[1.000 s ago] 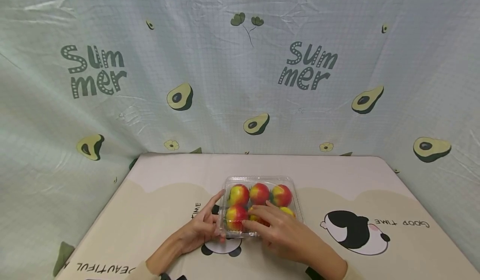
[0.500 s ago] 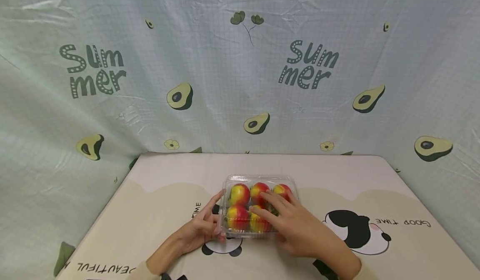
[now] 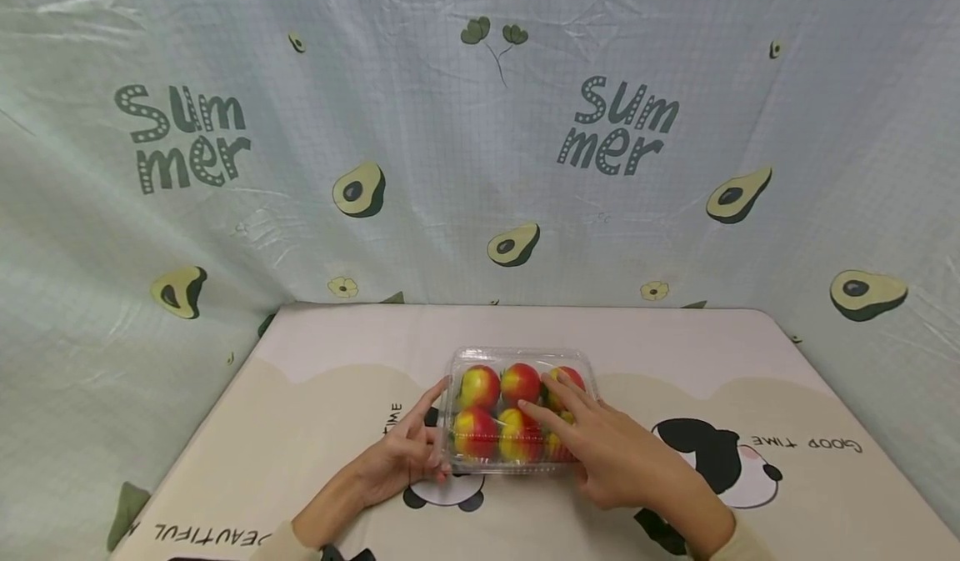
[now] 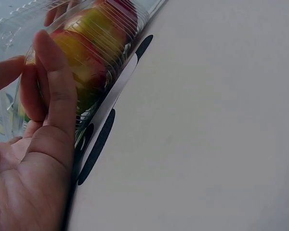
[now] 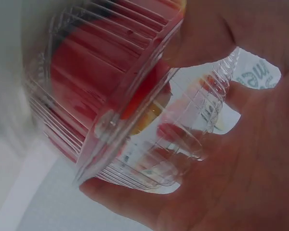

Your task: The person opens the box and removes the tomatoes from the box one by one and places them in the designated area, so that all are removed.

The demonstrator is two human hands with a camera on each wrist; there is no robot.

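A clear plastic clamshell box (image 3: 517, 469) of several red-and-yellow fruits, apple-like in look, rests on the table with its lid down. My left hand (image 3: 401, 458) holds the box's left side, one finger stretched along the edge and others curled at the near corner. In the left wrist view, curled fingers (image 4: 31, 94) meet the clear plastic rim. Over the lid's right part lies my right hand (image 3: 618, 453), fingers spread and touching the top. It covers part of the right-hand fruits. The right wrist view shows one fingertip (image 5: 94, 187) against the box's rim.
The table (image 3: 322, 336) has a pale cover printed with pandas and lettering. A panda print (image 3: 708, 461) lies right of my right hand. Behind and at both sides hangs a curtain (image 3: 450, 127) with avocado prints.
My right hand has slid rightward across the lid, uncovering the front middle fruit. My left hand has stayed at the box's left side.
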